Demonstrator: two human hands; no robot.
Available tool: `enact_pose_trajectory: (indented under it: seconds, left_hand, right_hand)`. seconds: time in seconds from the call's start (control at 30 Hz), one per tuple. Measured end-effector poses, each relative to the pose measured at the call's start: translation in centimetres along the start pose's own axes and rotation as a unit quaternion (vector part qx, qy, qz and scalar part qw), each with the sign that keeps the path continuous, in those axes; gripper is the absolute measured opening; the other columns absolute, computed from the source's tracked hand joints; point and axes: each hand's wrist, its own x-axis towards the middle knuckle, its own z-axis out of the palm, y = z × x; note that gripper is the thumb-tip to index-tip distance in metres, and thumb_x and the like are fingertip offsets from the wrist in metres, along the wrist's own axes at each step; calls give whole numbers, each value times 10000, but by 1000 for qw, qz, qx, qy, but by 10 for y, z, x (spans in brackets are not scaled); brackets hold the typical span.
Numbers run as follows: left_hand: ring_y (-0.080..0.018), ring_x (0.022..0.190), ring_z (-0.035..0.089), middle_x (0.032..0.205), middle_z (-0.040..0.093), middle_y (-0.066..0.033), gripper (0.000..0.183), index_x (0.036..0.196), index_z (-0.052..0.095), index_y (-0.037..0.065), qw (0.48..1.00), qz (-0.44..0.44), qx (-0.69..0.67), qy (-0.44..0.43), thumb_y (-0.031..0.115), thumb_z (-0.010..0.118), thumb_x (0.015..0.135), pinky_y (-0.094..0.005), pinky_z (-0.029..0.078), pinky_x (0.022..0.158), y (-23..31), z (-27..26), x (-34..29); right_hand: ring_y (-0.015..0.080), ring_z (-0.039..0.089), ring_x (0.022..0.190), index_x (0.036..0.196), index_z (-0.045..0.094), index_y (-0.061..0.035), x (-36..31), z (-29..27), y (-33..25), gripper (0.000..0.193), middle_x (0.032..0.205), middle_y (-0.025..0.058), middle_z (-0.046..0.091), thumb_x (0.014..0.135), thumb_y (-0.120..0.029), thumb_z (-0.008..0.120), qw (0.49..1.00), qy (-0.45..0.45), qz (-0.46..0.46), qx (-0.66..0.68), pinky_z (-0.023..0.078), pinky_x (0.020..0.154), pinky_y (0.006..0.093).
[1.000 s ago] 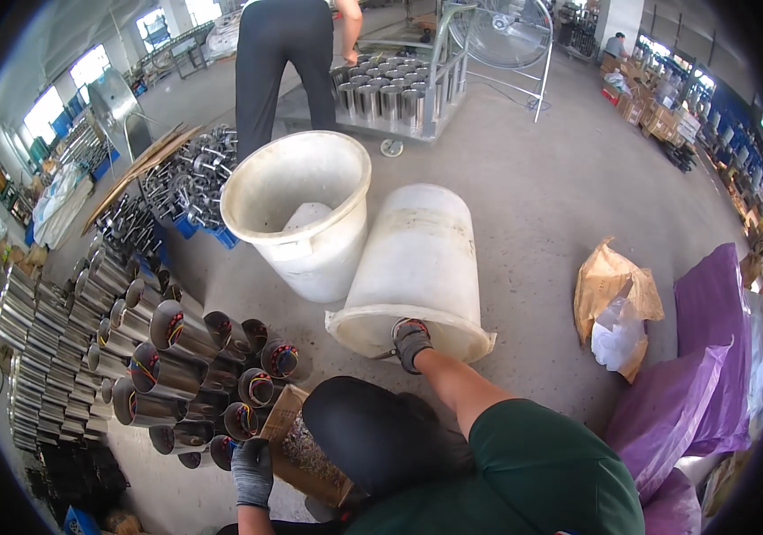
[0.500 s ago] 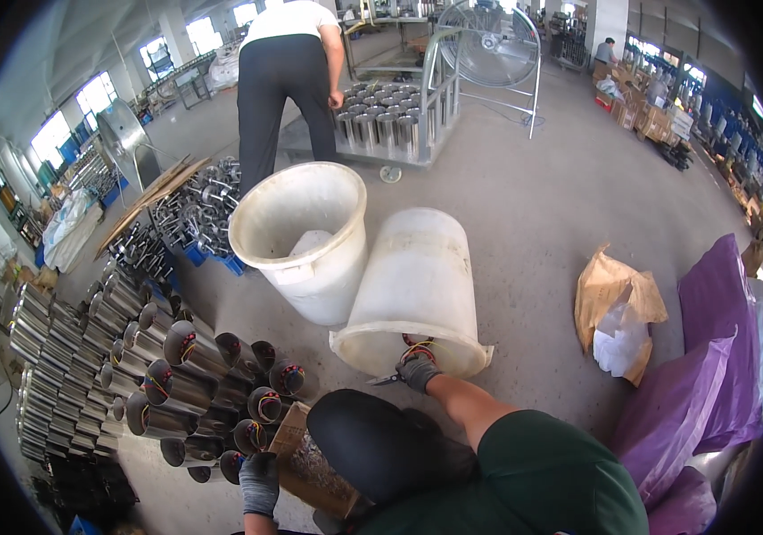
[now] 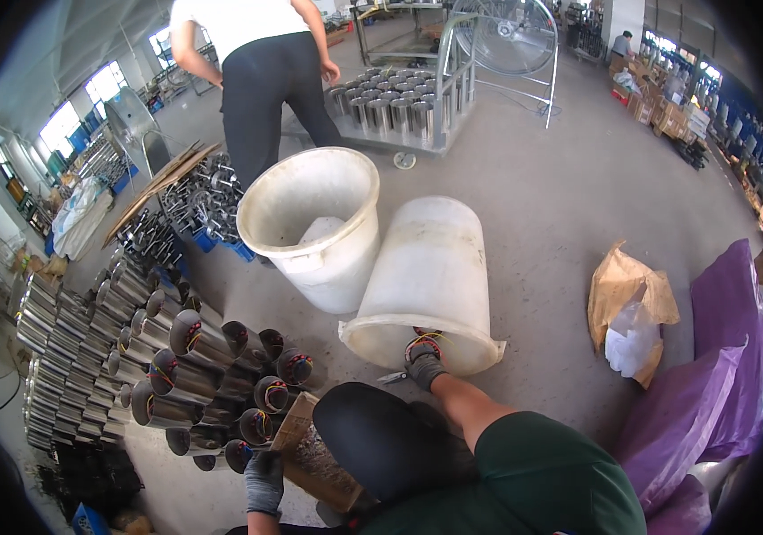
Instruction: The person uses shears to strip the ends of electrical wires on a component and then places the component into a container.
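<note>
My right hand (image 3: 424, 366), in a grey glove, is closed at the mouth of a white plastic tub (image 3: 435, 259) lying on its side. Silver jaws of what look like pliers (image 3: 393, 377) stick out from its left side. Just beyond the fingers, inside the rim, is a wound ring with red and yellow wires (image 3: 423, 337). My gloved left hand (image 3: 264, 481) is curled beside the left edge of a cardboard box (image 3: 321, 473) that holds small scraps; what its fingers grip is hidden. Metal cylinders with coloured wires (image 3: 256, 426) lie right by that hand.
A second white tub (image 3: 310, 232) stands upright beyond. Stacked metal cylinders (image 3: 69, 357) fill the left. A person in a white shirt (image 3: 270, 80) stands near a cart (image 3: 439, 129) of cylinders. Torn brown paper (image 3: 618, 276) and purple sacks (image 3: 680, 419) lie right; a large fan (image 3: 511, 40) stands behind.
My view has shifted slightly, so the tubs sit a little higher and further right. The person in white has straightened somewhat, with both arms now showing. My hands keep nearly the same places.
</note>
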Motion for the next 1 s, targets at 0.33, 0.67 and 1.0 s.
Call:
enact_pose_trajectory:
  seconds: [0.33,0.67,1.0]
  left_hand:
    - [-152,819,610,893,677,-55,111,984,677,20,987,-71,-145,11,50,626,890,-300,491,765,33,-17,3]
    - [-155,694,621,756,648,-42,94,904,685,66,942,89,294,133,145,689,854,-314,500,600,-25,-12,35]
    - [-187,1025,620,1184,644,-76,365,1276,573,59,827,-67,-526,186,198,626,943,-329,511,892,52,-15,37]
  right_hand:
    - [407,591,1095,1156,618,-50,-42,-39,-9,422,1129,240,635,896,-374,544,976,-87,-176,-99,472,942,455]
    - [301,657,1040,1319,560,-76,-76,-126,-134,602,1150,212,668,813,-367,704,948,-165,-117,246,507,904,401]
    - [156,630,835,1015,588,-92,-150,-252,-349,212,865,38,646,839,-68,703,787,-306,-326,424,535,734,339]
